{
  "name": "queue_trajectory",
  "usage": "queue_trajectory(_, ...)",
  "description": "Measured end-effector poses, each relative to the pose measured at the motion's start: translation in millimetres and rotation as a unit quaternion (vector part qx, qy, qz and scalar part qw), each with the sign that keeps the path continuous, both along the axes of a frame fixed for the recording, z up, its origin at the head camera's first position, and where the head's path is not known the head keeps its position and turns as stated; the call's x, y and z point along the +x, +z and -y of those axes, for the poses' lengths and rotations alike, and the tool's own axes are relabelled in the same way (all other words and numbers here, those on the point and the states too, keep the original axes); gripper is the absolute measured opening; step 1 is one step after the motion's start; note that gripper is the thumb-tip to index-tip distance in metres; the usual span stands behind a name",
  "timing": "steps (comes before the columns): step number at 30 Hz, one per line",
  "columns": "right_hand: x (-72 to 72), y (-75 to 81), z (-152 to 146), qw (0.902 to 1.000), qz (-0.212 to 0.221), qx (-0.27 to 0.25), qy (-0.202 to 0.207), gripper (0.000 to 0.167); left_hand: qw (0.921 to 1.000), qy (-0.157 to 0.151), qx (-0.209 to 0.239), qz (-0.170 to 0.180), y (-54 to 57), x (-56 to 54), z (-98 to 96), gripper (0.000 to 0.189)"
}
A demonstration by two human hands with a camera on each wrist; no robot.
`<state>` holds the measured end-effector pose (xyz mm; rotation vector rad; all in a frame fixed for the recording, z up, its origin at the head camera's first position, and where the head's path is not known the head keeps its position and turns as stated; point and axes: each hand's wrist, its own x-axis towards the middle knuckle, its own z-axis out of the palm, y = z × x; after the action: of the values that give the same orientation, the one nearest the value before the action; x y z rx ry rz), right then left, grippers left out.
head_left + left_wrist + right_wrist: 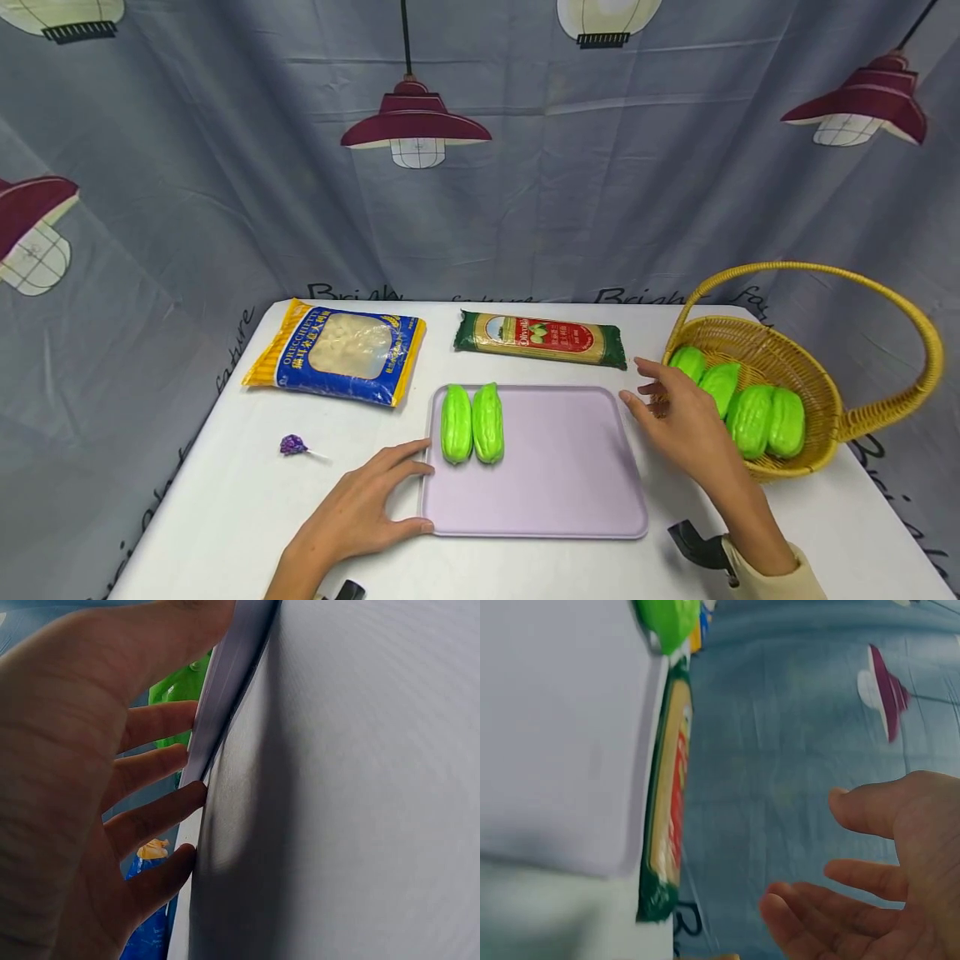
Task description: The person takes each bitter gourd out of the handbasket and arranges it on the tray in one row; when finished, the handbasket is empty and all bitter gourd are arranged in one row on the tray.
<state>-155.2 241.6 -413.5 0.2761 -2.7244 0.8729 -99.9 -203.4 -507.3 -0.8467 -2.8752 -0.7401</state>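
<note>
My left hand (352, 508) rests at the left edge of a lilac tray (555, 467), its thumb and fingertips touching the rim with the fingers spread. Two bright green ridged gourds (472, 423) lie side by side at the tray's upper left. Between the tray and a yellow wicker basket (806, 375), my right hand (686, 421) hovers with loosely bent fingers and holds nothing. Several more green gourds (750, 421) fill the basket's left and front part. In the right wrist view the right hand (877, 885) shows an empty palm.
Behind the tray lies a green and gold spaghetti packet (540, 337). A blue and yellow orecchiette bag (337, 350) sits at the back left, with a purple-wrapped lollipop (294, 445) in front of it. The basket's tall handle (825, 268) arches over the right side.
</note>
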Motion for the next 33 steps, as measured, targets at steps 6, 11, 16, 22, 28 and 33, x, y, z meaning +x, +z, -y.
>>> queue_trajectory(6, 3.3, 5.2, -26, 0.9998, 0.002, 0.003, -0.021, 0.056, 1.0, 0.001, 0.0, -0.004, 0.1, 0.4, -0.3, 0.062)
queue_trajectory(11, 6.0, 2.4, -45, 0.9987, 0.02, 0.021, -0.042, 0.058, 1.0, -0.001, -0.002, -0.008, -0.7, 0.0, 0.2, 0.063)
queue_trajectory(16, 5.8, -4.5, -60, 0.9964, 0.036, 0.045, -0.062, 0.06, 0.9999, -0.004, 0.002, -0.012, -2.0, -0.2, 0.0, 0.063)
queue_trajectory(22, 3.9, -11.3, -72, 0.9884, 0.054, 0.094, -0.107, 0.064, 0.9999, -0.003, 0.004, -0.014, -2.1, 0.7, 1.3, 0.063)
queue_trajectory(28, 2.1, -17.3, -82, 0.976, 0.072, 0.134, -0.156, 0.063, 0.9998, -0.003, 0.006, -0.018, -1.8, 1.2, 1.6, 0.063)
queue_trajectory(33, 3.3, -20.9, -94, 0.9704, 0.083, 0.142, -0.177, 0.062, 0.9999, -0.005, 0.006, -0.013, -1.4, 0.1, 0.8, 0.063)
